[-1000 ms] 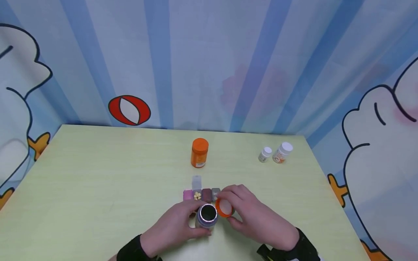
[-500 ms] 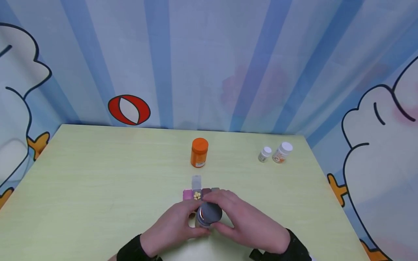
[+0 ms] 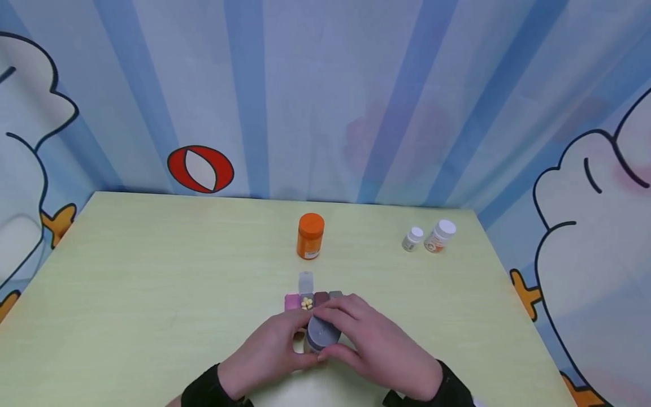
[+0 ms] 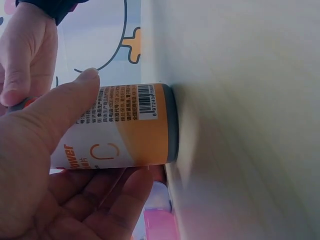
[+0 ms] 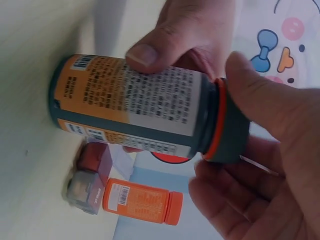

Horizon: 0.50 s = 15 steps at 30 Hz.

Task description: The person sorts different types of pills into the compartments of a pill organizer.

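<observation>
A dark green-grey pill bottle [image 5: 125,105] with an orange and white label stands on the table in front of me. My left hand [image 3: 269,347] grips its body, thumb on one side and fingers on the other. Its dark cap [image 5: 232,125], with an orange rim, sits over the bottle's mouth. My right hand [image 3: 376,347] pinches that cap between thumb and fingers. Just behind the bottle is a small pill organizer [image 3: 292,302] with coloured compartments, partly hidden by my hands. One compartment's clear lid [image 3: 306,282] stands raised, and pale tablets [image 3: 307,303] lie inside.
An orange bottle [image 3: 310,237] with an orange cap stands behind the organizer. Toward the back right are a small white bottle [image 3: 412,239] and a larger white bottle [image 3: 440,236]. A printed curtain [image 3: 315,102] hangs beyond the table's far edge [image 3: 229,198].
My right hand has moved left with the cap, turned it over from inside-out view and set it on the bottle's open mouth. The left hand has kept its grip on the bottle.
</observation>
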{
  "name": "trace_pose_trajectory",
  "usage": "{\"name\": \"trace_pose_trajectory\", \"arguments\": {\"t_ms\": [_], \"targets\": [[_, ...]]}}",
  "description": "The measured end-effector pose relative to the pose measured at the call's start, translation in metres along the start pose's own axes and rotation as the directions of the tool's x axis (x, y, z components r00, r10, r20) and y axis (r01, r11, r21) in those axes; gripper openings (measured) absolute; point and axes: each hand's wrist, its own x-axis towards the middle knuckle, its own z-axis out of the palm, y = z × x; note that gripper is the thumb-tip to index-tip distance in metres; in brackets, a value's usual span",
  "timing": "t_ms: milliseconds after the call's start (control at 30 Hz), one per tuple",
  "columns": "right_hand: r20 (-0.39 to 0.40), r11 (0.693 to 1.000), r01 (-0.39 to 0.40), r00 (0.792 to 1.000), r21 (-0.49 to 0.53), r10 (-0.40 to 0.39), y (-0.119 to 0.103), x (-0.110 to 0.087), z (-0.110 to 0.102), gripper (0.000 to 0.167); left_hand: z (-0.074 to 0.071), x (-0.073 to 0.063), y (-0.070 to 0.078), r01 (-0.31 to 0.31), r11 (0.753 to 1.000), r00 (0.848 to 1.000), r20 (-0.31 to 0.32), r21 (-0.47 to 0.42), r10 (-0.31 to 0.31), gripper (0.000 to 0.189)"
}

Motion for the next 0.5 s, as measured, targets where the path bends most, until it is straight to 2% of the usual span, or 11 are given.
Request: {"name": "trace_pose_trajectory", "arguments": {"t_ms": [100, 200, 300, 500], "targets": [[-0.044, 0.997, -0.068, 0.997, -0.033, 0.067, -0.002, 0.003, 0.004, 0.061, -0.001, 0.0, 0.0, 0.002, 1.0, 1.0, -0.004, 0.007, -0.002, 0.047], [-0.054, 0.996, -0.088, 0.995, -0.028, 0.086, -0.002, 0.003, 0.006, 0.067, 0.0, 0.0, 0.0, 0.005, 1.0, 1.0, -0.008, -0.002, -0.005, 0.048], [-0.041, 0.998, -0.055, 0.998, -0.022, 0.054, -0.002, 0.001, 0.002, 0.067, 0.001, 0.0, -0.001, -0.003, 1.0, 1.0, -0.01, -0.002, 0.003, 0.052], [0.005, 0.999, 0.026, 1.0, -0.018, -0.026, -0.002, -0.002, -0.005, 0.052, 0.001, 0.001, -0.001, -0.004, 0.999, 1.0, 0.0, -0.033, 0.004, 0.049]]}}
